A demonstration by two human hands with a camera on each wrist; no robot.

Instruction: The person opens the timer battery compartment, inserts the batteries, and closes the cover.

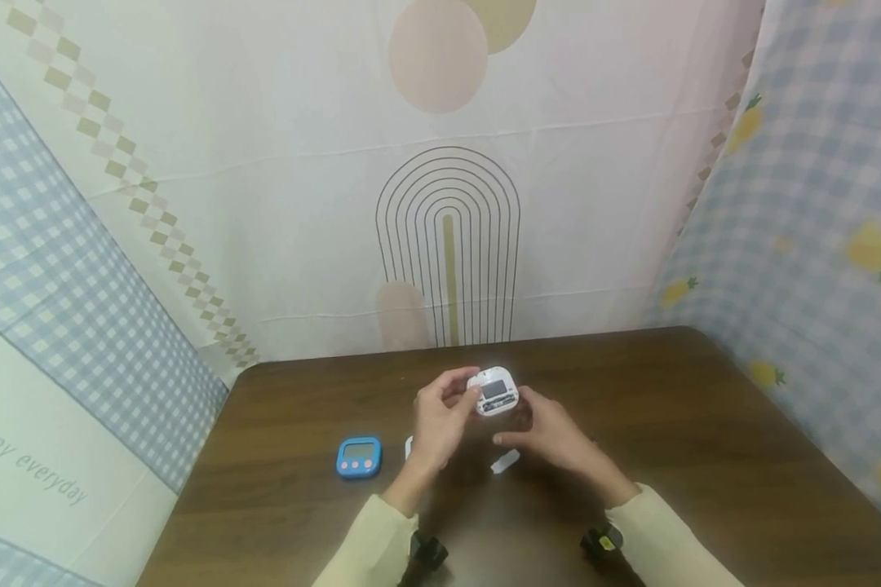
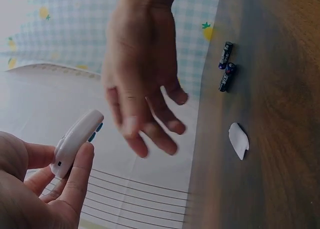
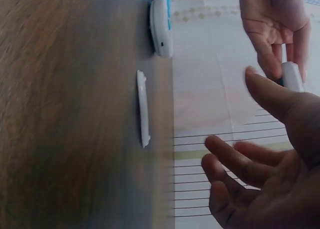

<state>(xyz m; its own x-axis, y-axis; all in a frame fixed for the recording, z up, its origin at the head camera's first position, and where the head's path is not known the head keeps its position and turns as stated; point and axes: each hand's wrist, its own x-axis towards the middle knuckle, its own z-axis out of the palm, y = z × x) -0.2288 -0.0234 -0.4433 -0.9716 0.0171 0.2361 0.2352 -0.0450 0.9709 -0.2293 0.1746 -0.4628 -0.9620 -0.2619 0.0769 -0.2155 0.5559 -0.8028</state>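
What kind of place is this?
Probably a little work corner indoors: patterned cloths hang around a brown table, a left hand holds a white gadget, and two batteries lie on the table.

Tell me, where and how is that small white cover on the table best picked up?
Probably pinch the white cover by its two long edges, near the middle, coming down from above. It lies flat on the table, longer than it is wide, and looks thin from the side, so pinching across its narrow width seems easiest.
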